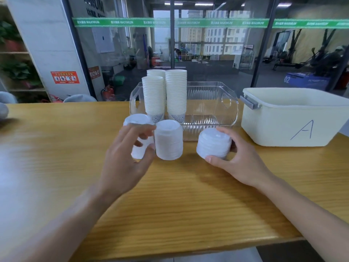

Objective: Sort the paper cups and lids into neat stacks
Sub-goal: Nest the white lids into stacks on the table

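While my right hand [243, 157] wraps a short stack of lids [214, 143], thumb at its near side and fingers [226, 131] curled over the far side, my left hand [123, 157] sits at the left lid stack [138, 137]. Left fingers [143, 129] are curled around that stack, thumb tip near its base; some motion blur, but it reads as a grasp.

Middle lid stack [169, 139] stands upright on the tabletop [179, 195], just beside the left stack, apparently touching it. The short stack under my right hand is apart from those two, to the right, tilted a bit.

Behind the lids: a clear plastic bin [211, 103] with cut-out handles. Three stacks of paper cups stand in its left part: front-left cup stack [153, 97], taller right cup stack [176, 93], and a third cup stack [155, 72] behind, mostly hidden. Bottom cups show a blue pattern. Right part of the bin holds no cups.

Right of the clear bin: a cream tub [294, 120] with a grey latch, marked "A" on its front. Can't see what's inside.

Beyond the tabletop is a glass wall [217, 44] with a green strip across it.
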### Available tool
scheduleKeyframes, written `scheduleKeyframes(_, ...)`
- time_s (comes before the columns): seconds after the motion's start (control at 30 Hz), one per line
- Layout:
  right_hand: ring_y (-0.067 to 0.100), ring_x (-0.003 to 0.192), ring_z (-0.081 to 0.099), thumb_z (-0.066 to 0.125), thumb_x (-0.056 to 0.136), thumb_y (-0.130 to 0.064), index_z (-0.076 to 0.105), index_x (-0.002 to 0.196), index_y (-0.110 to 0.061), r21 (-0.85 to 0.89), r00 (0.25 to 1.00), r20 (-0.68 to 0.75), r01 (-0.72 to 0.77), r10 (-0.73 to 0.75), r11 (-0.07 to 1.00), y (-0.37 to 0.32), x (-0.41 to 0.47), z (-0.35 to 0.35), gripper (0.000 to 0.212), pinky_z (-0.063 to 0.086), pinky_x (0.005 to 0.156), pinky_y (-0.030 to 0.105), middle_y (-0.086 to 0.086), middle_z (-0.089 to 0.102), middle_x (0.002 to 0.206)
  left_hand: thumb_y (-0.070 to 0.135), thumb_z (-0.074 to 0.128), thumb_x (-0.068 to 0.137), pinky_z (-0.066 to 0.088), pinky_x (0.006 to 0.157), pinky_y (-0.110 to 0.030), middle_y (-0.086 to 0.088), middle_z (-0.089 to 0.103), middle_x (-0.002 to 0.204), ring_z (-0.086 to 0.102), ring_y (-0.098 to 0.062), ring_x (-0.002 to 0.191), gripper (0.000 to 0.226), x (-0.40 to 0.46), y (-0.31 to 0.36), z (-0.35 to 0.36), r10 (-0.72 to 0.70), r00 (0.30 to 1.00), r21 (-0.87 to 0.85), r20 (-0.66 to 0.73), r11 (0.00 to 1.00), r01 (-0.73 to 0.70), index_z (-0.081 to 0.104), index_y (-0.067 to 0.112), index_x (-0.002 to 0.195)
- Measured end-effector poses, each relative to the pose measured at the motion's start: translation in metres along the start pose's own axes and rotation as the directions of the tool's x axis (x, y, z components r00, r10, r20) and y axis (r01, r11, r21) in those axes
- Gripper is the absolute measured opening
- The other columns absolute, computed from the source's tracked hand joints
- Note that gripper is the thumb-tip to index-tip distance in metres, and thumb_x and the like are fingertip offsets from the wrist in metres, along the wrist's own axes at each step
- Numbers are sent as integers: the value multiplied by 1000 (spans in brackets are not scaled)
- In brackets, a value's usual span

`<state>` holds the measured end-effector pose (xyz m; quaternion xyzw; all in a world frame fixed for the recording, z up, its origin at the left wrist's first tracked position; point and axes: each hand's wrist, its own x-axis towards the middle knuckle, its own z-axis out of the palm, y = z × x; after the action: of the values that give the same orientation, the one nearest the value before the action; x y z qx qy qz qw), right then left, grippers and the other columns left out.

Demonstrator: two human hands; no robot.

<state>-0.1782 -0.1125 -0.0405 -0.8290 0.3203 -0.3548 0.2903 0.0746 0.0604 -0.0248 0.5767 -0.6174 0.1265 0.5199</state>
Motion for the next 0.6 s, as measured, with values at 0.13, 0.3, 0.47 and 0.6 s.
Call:
scheduleKeyframes(0.13,-3,112,61,91,74,-41,50,138,-49,143,993,-83,101,-89,985,-37,29,14,76,52,92,19,-28,58,128,20,62,87,43,93,-14,-1,57,124,53,-12,108,42,16,-30,-17,-69,978,105,-195,990,91,60,16,128)
scheduleKeyframes(0.3,-3,115,59,92,75,-37,50,140,-43,173,983,-11,180,-181,968,-71,69,35,78,54,94,24,-26,56,130,53,70,84,37,106,-20,8,48,144,47,-4,132,76,21,-64,-13,-302,947,-46,-104,953,299,40,31,151)
scheduleKeyframes(0.47,-5,109,61,94,71,-35,51,144,-42,149,976,166,118,-142,982,-69,90,56,85,50,84,11,-17,58,134,58,78,83,45,107,-28,36,57,130,51,12,127,71,18,-77,-3,-409,898,-282,159,853,439,41,47,143)
scheduleKeyframes(0.6,2,117,61,92,65,-52,54,137,-51,244,979,171,64,-108,968,-65,91,65,82,57,95,31,-15,57,139,50,72,84,54,96,-24,28,63,129,58,3,124,55,19,-79,-3,-415,902,-348,115,834,428,52,43,135)
